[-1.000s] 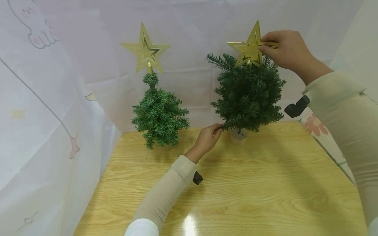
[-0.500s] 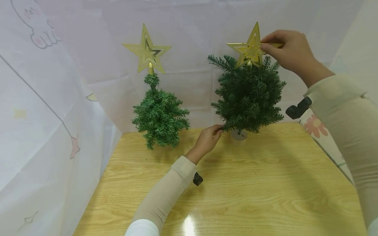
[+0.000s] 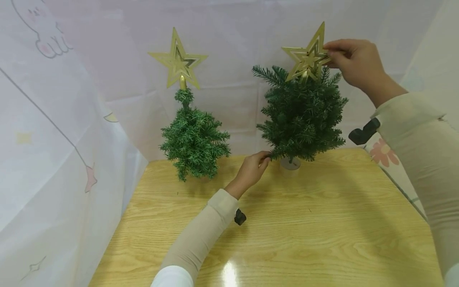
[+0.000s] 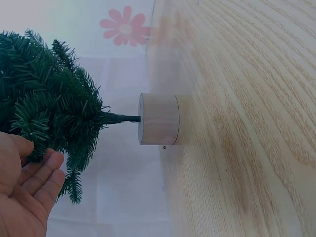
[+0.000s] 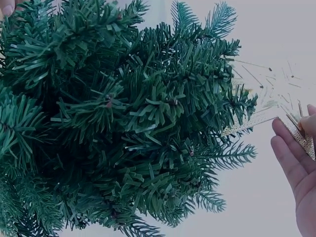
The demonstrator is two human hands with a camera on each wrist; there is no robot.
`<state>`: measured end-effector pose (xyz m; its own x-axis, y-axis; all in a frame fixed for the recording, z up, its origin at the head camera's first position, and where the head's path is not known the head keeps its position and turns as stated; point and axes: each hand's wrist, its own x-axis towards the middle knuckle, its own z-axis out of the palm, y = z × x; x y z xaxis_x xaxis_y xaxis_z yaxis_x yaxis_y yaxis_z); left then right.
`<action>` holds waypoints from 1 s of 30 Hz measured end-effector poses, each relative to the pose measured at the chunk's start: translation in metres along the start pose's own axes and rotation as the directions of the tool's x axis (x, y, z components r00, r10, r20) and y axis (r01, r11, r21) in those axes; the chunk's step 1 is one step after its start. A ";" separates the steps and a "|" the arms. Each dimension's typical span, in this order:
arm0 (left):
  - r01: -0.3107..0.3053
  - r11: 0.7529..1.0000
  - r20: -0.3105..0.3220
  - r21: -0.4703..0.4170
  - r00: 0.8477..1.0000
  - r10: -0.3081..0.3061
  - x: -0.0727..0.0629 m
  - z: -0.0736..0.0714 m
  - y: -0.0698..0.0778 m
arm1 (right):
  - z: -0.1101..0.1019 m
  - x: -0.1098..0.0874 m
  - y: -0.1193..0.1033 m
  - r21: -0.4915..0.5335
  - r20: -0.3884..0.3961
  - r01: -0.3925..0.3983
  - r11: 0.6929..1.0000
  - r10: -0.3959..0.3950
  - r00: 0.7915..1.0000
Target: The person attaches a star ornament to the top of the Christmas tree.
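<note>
At the right stands a dark green artificial Christmas tree [image 3: 303, 115] on a round pale wooden base [image 4: 159, 119]. A gold star topper [image 3: 307, 59] is at its top, leaning to the right. My right hand [image 3: 360, 61] pinches the star's right-hand point between thumb and fingers. Foliage hides the star's lower end, so I cannot tell how it sits on the tree. Low on the tree's left side, my left hand [image 3: 251, 171] pinches the tip of a branch [image 4: 34, 133]. In the right wrist view the tree's branches cover most of the frame.
Left of it is a smaller, brighter green tree [image 3: 195, 143] carrying its own upright gold star [image 3: 178, 61]. Both trees are at the back of a wood-grain table [image 3: 287, 235]. A pale printed cloth [image 3: 236, 107] hangs close behind and at the sides.
My right hand has shifted slightly right, and the star on the right tree has tilted right with it. My left hand and both trees have stayed in place.
</note>
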<state>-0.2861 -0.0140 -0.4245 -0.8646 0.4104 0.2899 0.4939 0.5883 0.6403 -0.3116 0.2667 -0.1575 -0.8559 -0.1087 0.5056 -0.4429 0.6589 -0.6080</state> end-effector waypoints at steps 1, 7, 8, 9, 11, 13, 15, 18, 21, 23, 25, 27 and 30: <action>-0.001 1.000 0.000 -0.001 1.000 0.001 0.000 0.000 0.000 | -0.001 0.000 0.001 -0.003 0.002 -0.003 1.000 0.003 1.000; -0.001 1.000 0.003 -0.001 1.000 0.001 0.000 -0.001 0.001 | -0.003 0.001 0.001 -0.046 0.003 -0.001 0.999 0.001 1.000; -0.001 1.000 0.003 0.000 1.000 0.001 0.000 -0.001 0.001 | -0.003 0.001 0.001 -0.047 0.002 0.001 0.999 -0.001 1.000; -0.002 1.000 0.002 0.001 1.000 0.002 0.001 -0.001 0.001 | -0.003 0.001 0.001 -0.046 0.003 0.003 0.999 -0.003 1.000; -0.004 1.000 0.000 0.001 1.000 0.004 0.001 -0.001 0.001 | -0.002 0.001 0.000 -0.047 0.002 0.011 0.999 -0.011 1.000; -0.003 1.000 0.000 -0.001 1.000 0.003 0.001 -0.001 0.001 | -0.001 0.002 0.000 -0.061 -0.003 0.023 0.998 -0.023 1.000; -0.003 1.000 0.003 -0.009 1.000 0.003 0.001 -0.001 0.001 | -0.001 0.002 0.000 -0.098 -0.009 0.036 0.995 -0.037 0.999; 0.001 1.000 0.008 -0.014 1.000 -0.001 0.002 -0.001 0.002 | -0.002 0.003 -0.002 -0.146 -0.017 0.044 0.988 -0.047 0.999; 0.005 1.000 0.009 -0.013 1.000 -0.005 0.002 -0.001 0.002 | -0.002 0.003 -0.004 -0.161 -0.009 0.035 0.986 -0.037 0.999; 0.007 1.000 0.007 -0.012 1.000 -0.007 0.001 -0.001 0.003 | -0.002 0.004 -0.005 -0.175 -0.001 0.034 0.984 -0.035 0.999; 0.008 1.000 0.006 -0.013 1.000 -0.008 0.001 0.000 0.003 | -0.002 0.004 -0.006 -0.187 0.008 0.031 0.982 -0.030 1.000; 0.008 1.000 0.005 -0.015 1.000 -0.008 0.001 0.000 0.003 | -0.003 0.004 -0.006 -0.201 0.013 0.034 0.979 -0.032 0.999; 0.005 1.000 0.002 -0.010 1.000 -0.005 0.001 0.000 0.003 | -0.003 0.004 -0.006 -0.203 0.017 0.032 0.979 -0.029 0.999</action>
<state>-0.2852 -0.0118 -0.4224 -0.8671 0.4083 0.2854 0.4884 0.5836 0.6488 -0.3115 0.2648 -0.1497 -0.8470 -0.1410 0.5125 -0.4068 0.7926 -0.4542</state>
